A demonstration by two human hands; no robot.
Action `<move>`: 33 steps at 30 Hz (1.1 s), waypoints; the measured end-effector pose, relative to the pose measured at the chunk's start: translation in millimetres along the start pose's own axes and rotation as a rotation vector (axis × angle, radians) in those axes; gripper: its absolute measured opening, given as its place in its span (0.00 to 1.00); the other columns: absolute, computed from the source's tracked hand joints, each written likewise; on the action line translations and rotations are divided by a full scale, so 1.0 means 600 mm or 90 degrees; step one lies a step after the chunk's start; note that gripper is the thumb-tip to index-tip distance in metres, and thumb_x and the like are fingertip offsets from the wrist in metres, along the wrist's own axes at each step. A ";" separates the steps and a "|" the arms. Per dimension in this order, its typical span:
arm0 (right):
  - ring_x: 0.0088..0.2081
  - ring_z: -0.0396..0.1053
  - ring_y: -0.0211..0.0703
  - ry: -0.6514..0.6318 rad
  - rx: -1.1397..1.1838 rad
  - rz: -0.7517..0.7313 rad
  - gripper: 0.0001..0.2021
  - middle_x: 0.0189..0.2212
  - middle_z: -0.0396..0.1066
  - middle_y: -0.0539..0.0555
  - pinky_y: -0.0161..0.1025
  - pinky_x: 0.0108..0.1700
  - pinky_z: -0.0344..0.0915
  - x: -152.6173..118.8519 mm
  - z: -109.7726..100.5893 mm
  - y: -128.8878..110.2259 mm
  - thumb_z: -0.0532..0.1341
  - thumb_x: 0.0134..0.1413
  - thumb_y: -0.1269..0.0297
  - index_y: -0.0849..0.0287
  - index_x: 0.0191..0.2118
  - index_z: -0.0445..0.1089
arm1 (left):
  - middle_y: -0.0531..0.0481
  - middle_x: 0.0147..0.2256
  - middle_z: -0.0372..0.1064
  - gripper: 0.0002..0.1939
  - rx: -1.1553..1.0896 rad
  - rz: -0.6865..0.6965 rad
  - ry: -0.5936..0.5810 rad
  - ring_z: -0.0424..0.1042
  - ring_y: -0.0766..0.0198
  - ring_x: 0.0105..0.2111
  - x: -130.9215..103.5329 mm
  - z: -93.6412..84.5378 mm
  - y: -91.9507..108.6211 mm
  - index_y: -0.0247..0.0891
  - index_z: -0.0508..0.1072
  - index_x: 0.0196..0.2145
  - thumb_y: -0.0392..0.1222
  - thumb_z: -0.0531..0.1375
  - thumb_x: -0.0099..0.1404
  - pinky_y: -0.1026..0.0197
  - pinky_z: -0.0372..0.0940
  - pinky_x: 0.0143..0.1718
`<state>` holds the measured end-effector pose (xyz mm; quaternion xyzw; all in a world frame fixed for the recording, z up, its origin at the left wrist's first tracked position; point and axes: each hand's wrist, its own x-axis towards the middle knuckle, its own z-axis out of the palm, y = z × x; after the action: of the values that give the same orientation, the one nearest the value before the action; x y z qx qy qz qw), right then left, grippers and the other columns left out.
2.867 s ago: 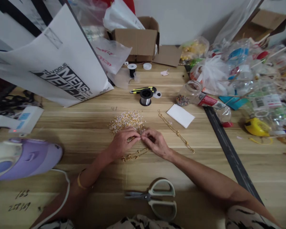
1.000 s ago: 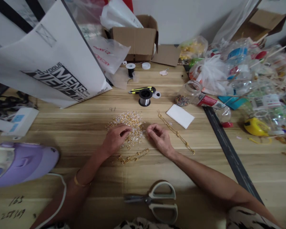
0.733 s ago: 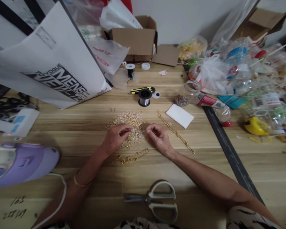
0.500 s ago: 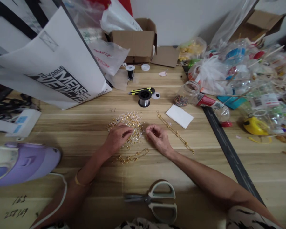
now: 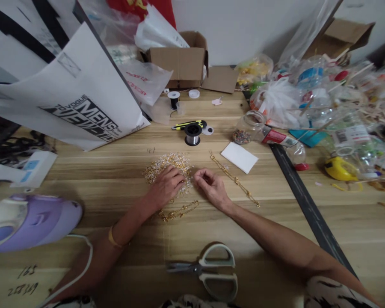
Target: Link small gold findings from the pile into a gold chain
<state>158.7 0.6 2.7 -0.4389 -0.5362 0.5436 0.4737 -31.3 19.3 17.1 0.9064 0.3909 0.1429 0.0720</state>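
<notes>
A loose pile of small gold and clear beads (image 5: 162,163) lies on the wooden table. My left hand (image 5: 168,182) rests over its right side, back up, fingers bent down together into the beads; its fingertips are hidden. Just right of the pile, my right hand (image 5: 211,186) is closed in a pinch of thumb and forefinger; what is between them is too small to make out. Below the hands lies a gold beaded chain (image 5: 179,211). A second gold chain (image 5: 237,180) stretches slantwise right of my right hand.
White-handled scissors (image 5: 208,269) lie near the front. A wire spool (image 5: 192,134), a yellow-black cutter (image 5: 182,125), a white pad (image 5: 239,157) and a jar of beads (image 5: 242,136) stand behind. A purple appliance (image 5: 48,220) is at left, plastic bottles (image 5: 349,128) at right.
My left hand has turned its back upward and reached further into the beads, its fingers now bent down. My right hand keeps its pinch in nearly the same place. The view has shifted slightly.
</notes>
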 end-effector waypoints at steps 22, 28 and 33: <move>0.24 0.57 0.35 -0.004 -0.006 0.014 0.15 0.23 0.61 0.48 0.34 0.27 0.55 0.002 0.000 0.001 0.61 0.53 0.51 0.60 0.30 0.65 | 0.49 0.31 0.68 0.06 -0.084 -0.041 0.027 0.64 0.59 0.37 -0.015 -0.018 -0.031 0.37 0.71 0.28 0.31 0.57 0.61 0.56 0.62 0.43; 0.25 0.57 0.35 -0.004 -0.007 0.010 0.15 0.23 0.61 0.48 0.34 0.27 0.55 0.002 0.000 0.000 0.61 0.53 0.52 0.60 0.30 0.65 | 0.48 0.32 0.68 0.05 -0.068 -0.023 -0.008 0.63 0.58 0.39 -0.012 -0.019 -0.023 0.37 0.73 0.30 0.30 0.58 0.60 0.54 0.61 0.45; 0.24 0.56 0.34 -0.006 -0.005 0.012 0.14 0.22 0.60 0.48 0.33 0.26 0.54 0.001 0.000 0.000 0.61 0.54 0.53 0.60 0.30 0.65 | 0.47 0.34 0.68 0.05 -0.058 -0.008 -0.017 0.62 0.57 0.40 -0.012 -0.011 -0.021 0.37 0.74 0.34 0.33 0.59 0.61 0.53 0.60 0.47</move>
<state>158.7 1.4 2.7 -0.4434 -0.5362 0.5482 0.4642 -46.5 22.6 18.8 0.9014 0.3890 0.1481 0.1193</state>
